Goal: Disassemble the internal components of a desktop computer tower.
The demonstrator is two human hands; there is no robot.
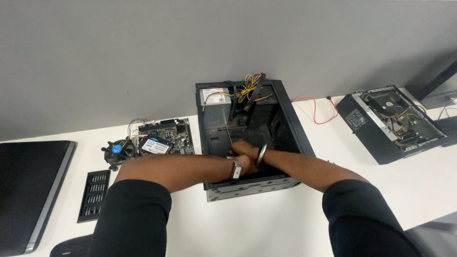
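**Both hands being worked inside the open computer case**

The black computer case (285, 124) is lying on its side on the white table (266, 223), open face up. The left hand (242, 151) and right hand (251, 148) are being pressed together low inside the case, near its front edge. A thin metal shaft (229, 133), likely a screwdriver, is being held by the left hand, fingers closed around its lower end. Whether the right hand is gripping anything cannot be told; its fingers are hidden. Yellow wiring (248, 90) is bunched at the far end of the case. Left of the case, a motherboard (167, 135) and cooler fan (117, 151) are lying. Judgement: the shaft is best kept upright, steadied by the second hand
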